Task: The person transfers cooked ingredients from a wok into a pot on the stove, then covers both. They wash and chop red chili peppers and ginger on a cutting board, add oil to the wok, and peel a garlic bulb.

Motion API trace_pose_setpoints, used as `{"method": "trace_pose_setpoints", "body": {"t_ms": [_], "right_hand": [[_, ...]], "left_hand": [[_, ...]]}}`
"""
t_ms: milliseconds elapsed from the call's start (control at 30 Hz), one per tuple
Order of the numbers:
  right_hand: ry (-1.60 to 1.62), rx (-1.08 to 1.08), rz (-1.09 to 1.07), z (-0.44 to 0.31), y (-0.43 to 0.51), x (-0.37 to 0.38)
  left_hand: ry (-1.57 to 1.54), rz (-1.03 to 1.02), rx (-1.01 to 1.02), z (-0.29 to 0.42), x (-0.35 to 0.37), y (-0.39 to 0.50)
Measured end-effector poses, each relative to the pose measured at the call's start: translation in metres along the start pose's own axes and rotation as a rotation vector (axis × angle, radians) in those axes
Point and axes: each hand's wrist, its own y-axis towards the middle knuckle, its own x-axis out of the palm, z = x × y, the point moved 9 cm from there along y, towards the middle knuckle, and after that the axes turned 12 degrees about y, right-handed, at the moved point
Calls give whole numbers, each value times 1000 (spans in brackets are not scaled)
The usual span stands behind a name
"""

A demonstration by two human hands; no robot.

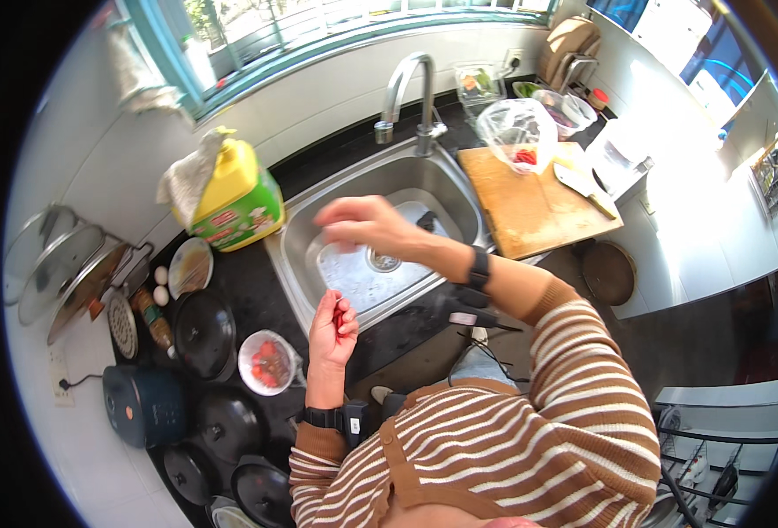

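My left hand [333,330] is closed around some red peppers [340,319] at the near edge of the stainless steel sink [296,264]. Over the basin, my right hand [362,228] is blurred, with its fingers apart and nothing seen in them. A dark scrap [427,221] lies in the sink near the drain [384,259]. The chrome faucet [425,99] stands behind the basin. On the wooden cutting board [521,211], right of the sink, lie a cleaver [583,190] and a clear plastic bag [517,125] with red pieces [525,157] in or behind it.
A white bowl of red pieces [269,364] stands left of my left hand. Black lids [205,333], a rice cooker [141,406], two eggs [160,285] and a small plate [191,267] sit farther left. A yellow-green oil jug [237,198] stands beside the sink; clear containers [563,112] stand behind the board.
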Motion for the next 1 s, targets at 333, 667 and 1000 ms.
{"method": "trace_pose_setpoints", "body": {"t_ms": [333,667,1000], "right_hand": [[-1240,10,741,-66,-211,-441],[-1441,16,165,-3,-89,-453],[-990,67,10,-17,-117,-498]], "left_hand": [[231,87,-304,-209,130,180],[364,145,-218,-226,192,290],[310,120,-341,-259,190,299]]}}
